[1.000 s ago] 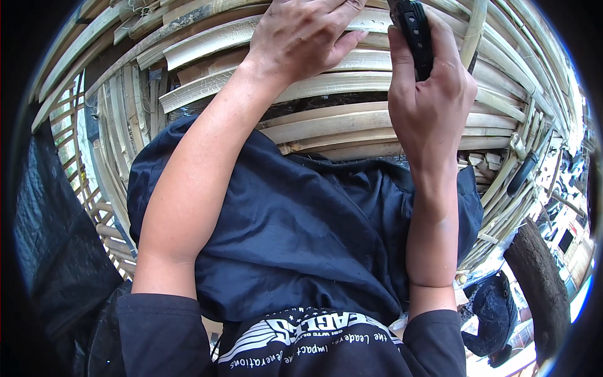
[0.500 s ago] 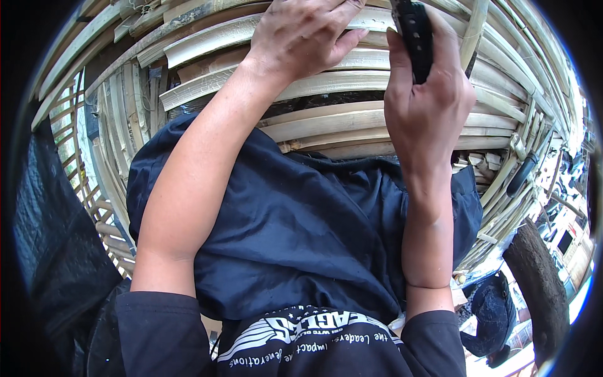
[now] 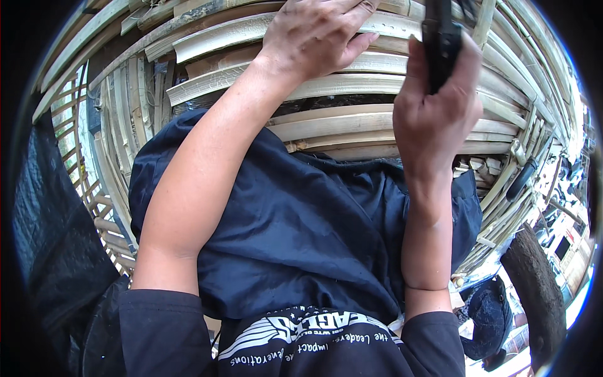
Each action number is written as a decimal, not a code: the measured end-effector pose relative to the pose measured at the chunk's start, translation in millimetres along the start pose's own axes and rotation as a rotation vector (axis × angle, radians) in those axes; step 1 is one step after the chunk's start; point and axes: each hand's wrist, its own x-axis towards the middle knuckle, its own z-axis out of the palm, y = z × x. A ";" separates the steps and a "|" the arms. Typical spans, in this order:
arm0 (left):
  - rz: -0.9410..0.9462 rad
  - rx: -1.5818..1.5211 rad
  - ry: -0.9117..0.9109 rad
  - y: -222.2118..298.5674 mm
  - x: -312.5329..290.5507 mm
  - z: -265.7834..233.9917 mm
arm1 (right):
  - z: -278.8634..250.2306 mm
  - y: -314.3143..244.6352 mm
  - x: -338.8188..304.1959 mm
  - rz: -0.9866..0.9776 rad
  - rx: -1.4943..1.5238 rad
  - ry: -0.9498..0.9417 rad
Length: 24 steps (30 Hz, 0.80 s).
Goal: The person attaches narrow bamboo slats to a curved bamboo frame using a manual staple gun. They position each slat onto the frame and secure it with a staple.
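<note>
My left hand (image 3: 317, 38) rests over the pale split-bamboo slats (image 3: 220, 38) at the top of the view. Its thumb is stretched out, apart from the bent fingers, and the upper edge cuts off some of the fingertips. To its right, my right hand (image 3: 438, 119) is closed around the black handle (image 3: 441, 47) of a tool, raised above the slats. The tool's far end lies out of view, so its kind cannot be told. Some motion blur softens this hand and the handle.
Dark blue cloth (image 3: 282, 220) covers my lap, close against the slats. A thick dark log (image 3: 534, 289) leans at the right, near a black object (image 3: 522, 179) on the bamboo edge. Black sheeting (image 3: 56, 232) hangs at the left beside a bamboo lattice (image 3: 69, 125).
My right hand has come slightly down and to the right with the black-handled tool. The left hand appears a little farther right, as the whole view has shifted slightly.
</note>
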 end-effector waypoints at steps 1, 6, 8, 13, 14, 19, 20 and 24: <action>0.006 -0.009 0.032 0.1 0.0 0.2 | -4.9 -4.3 -1.9 0.054 0.019 0.116; 0.002 0.031 -0.012 -2.6 -3.3 0.7 | 6.1 8.2 2.5 -0.042 -0.040 -0.146; 0.017 0.009 0.038 -0.2 -1.1 -0.1 | 1.8 -1.5 -6.5 -0.005 -0.003 0.078; 0.014 0.039 0.006 -1.7 -1.7 -2.8 | 8.8 9.1 -0.8 -0.078 -0.066 -0.202; 0.024 0.060 -0.008 -1.6 -3.7 -2.4 | 6.4 -0.3 -4.5 -0.032 -0.002 -0.066; 0.013 -0.025 0.081 -1.5 -2.8 0.3 | 9.2 5.3 0.9 -0.062 -0.048 -0.229; 0.016 -0.025 0.059 -4.2 -2.9 -1.4 | 11.2 7.5 -0.7 -0.074 -0.036 -0.192; -0.005 0.010 0.055 -1.4 1.1 1.8 | 6.1 -3.4 -6.2 0.097 0.063 0.043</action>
